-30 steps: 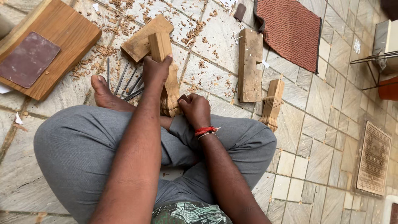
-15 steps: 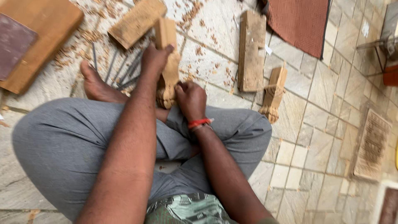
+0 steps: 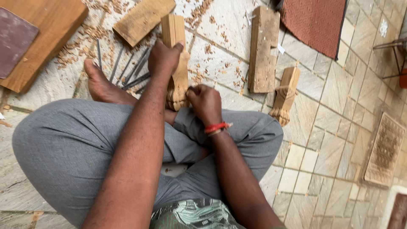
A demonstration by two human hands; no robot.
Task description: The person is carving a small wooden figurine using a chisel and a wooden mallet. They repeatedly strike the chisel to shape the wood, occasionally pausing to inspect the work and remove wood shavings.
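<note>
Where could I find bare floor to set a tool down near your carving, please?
Bare tiles lie right of the second carved leg, towards the carved panel. It is crowded around the left hand and right hand on the carved leg: chisels, blocks, shavings.

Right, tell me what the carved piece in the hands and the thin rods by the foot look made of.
Carved piece: pale bare wood, apparently unfinished; visible grain, matt surface, shavings scattered around. Thin rods: probably metal, judging by their dull grey colour and slim straight shafts; their tips are too small to make out.
</note>
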